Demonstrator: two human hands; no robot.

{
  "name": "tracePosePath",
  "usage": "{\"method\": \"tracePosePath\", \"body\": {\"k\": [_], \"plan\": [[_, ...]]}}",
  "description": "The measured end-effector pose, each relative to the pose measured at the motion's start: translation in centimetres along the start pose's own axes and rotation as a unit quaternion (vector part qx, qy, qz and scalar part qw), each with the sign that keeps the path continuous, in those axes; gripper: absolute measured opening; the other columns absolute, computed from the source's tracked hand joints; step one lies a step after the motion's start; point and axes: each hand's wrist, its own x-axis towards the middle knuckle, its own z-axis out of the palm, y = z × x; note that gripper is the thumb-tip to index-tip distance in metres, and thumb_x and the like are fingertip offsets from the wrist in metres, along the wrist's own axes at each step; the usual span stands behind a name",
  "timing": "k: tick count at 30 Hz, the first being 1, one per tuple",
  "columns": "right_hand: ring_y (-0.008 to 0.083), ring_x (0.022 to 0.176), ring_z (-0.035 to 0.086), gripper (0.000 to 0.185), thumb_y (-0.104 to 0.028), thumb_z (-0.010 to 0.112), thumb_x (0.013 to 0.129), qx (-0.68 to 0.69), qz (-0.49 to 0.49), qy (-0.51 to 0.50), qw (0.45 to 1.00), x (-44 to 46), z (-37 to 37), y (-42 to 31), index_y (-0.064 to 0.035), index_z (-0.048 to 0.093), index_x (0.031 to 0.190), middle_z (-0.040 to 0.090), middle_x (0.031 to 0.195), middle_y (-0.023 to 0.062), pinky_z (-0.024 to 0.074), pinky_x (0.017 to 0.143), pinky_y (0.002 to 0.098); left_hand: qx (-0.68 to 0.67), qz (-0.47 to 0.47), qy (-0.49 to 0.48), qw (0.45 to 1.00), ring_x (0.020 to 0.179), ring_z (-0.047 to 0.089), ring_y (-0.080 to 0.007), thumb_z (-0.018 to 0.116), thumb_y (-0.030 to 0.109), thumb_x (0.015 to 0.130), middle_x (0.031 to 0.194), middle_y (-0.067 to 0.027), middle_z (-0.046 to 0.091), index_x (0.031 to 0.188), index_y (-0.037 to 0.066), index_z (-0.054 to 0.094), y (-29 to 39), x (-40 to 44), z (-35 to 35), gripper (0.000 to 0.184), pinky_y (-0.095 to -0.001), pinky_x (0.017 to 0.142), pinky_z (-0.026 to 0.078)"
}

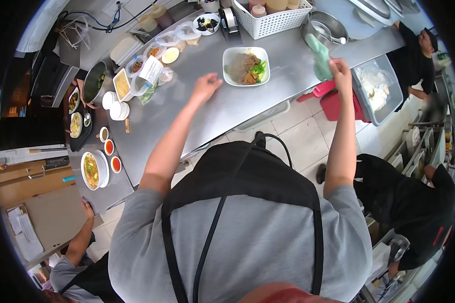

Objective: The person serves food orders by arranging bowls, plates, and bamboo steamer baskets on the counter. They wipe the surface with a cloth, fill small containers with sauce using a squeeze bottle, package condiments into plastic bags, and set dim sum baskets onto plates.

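On the steel counter stands a white square bowl with brown meat and green vegetables. My left hand is over the counter to the left of that bowl, fingers apart, holding nothing. At the counter's right part, my right hand grips a pale green cloth, which hangs from the fingers near a round metal pan. Neither hand touches the bowl.
Bagged ingredients, stacked white dishes, a tape dispenser and a white basket stand around. A grey bin is at right. Soup and red sauce cups are left. Several people work nearby.
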Motion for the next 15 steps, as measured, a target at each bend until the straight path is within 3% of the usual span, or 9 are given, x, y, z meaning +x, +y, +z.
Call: {"method": "tracePosePath", "body": {"k": [1,3,5,7,8,9,11,13,15], "plan": [[0.0138,0.067,0.055,0.021,-0.020,0.061,0.076,-0.002,-0.002,-0.004,1.000,0.3,-0.2,-0.2,-0.0016,0.055,0.084,0.062,0.089,0.0106,0.0429,0.062,0.0256,-0.004,-0.002,0.002,1.000,0.087,0.057,-0.0177,0.061,0.027,0.075,0.103,-0.0105,0.057,0.113,0.004,0.051,0.8,0.9,-0.1,0.045,-0.0288,0.072,0.046],[0.0116,0.064,0.052,0.020,-0.019,0.062,0.075,-0.157,-0.076,-0.022,0.984,1.7,-0.2,-3.0,-0.0006,0.057,0.079,0.062,0.091,0.0083,0.0419,0.060,0.0249,0.121,0.044,0.067,0.989,0.091,0.057,-0.0234,0.060,0.025,0.075,0.103,-0.0131,0.058,0.111,0.005,0.053,4.1,3.0,-1.0,0.042,-0.0321,0.077,0.044],[0.0144,0.060,0.052,0.020,-0.021,0.066,0.071,-0.015,0.082,0.006,0.997,3.1,-0.7,-4.6,-0.0028,0.058,0.073,0.062,0.075,0.0080,0.0417,0.058,0.0287,0.127,0.037,0.061,0.989,0.093,0.056,-0.0250,0.059,0.025,0.074,0.103,-0.0134,0.058,0.110,0.006,0.053,5.3,4.8,-1.4,0.041,-0.0330,0.080,0.043],[0.0120,0.056,0.050,0.021,-0.023,0.067,0.070,-0.279,-0.003,-0.001,0.960,4.5,-0.1,-2.9,-0.0048,0.059,0.074,0.060,0.065,0.0089,0.0404,0.054,0.0265,0.136,0.026,0.049,0.989,0.096,0.055,-0.0265,0.058,0.024,0.074,0.103,-0.0138,0.058,0.109,0.007,0.054,4.9,6.6,-1.1,0.039,-0.0339,0.082,0.042],[0.0099,0.056,0.051,0.023,-0.025,0.068,0.070,-0.283,-0.042,-0.006,0.958,5.1,0.7,-1.7,-0.0050,0.059,0.073,0.060,0.065,0.0109,0.0402,0.051,0.0264,0.153,0.013,0.047,0.987,0.095,0.055,-0.0261,0.057,0.023,0.074,0.101,-0.0127,0.058,0.109,0.007,0.055,3.9,8.0,-0.4,0.038,-0.0337,0.082,0.042],[0.0106,0.061,0.055,0.021,-0.024,0.066,0.072,-0.203,0.040,-0.050,0.977,5.6,1.9,-1.8,-0.0045,0.057,0.073,0.061,0.070,0.0110,0.0419,0.050,0.0285,0.170,0.002,0.046,0.984,0.095,0.055,-0.0258,0.056,0.022,0.075,0.099,-0.0115,0.059,0.108,0.008,0.055,3.5,9.1,0.0,0.037,-0.0335,0.082,0.042],[0.0091,0.065,0.056,0.015,-0.019,0.063,0.075,0.017,0.021,-0.077,0.997,6.2,5.6,-1.5,-0.0054,0.055,0.076,0.061,0.076,0.0088,0.0435,0.049,0.0302,0.184,0.012,0.056,0.981,0.093,0.055,-0.0265,0.056,0.020,0.073,0.096,-0.0112,0.060,0.106,0.009,0.056,2.9,10.8,1.0,0.035,-0.0342,0.081,0.042],[0.0144,0.066,0.057,0.010,-0.012,0.060,0.077,-0.030,-0.012,-0.105,0.994,6.7,10.1,-1.0,-0.0059,0.053,0.079,0.061,0.080,0.0087,0.0455,0.055,0.0318,0.201,0.021,0.061,0.977,0.091,0.056,-0.0272,0.055,0.018,0.072,0.094,-0.0109,0.061,0.104,0.011,0.058,3.3,11.3,1.5,0.033,-0.0349,0.080,0.043],[0.0221,0.068,0.057,0.009,-0.011,0.059,0.076,-0.174,-0.101,-0.154,0.967,6.8,14.3,-0.3,-0.0054,0.052,0.079,0.060,0.081,0.0115,0.0457,0.063,0.0330,0.258,0.020,0.032,0.965,0.086,0.057,-0.0292,0.055,0.016,0.068,0.089,-0.0122,0.061,0.097,0.014,0.061,4.0,11.2,1.6,0.030,-0.0370,0.078,0.045]]}}
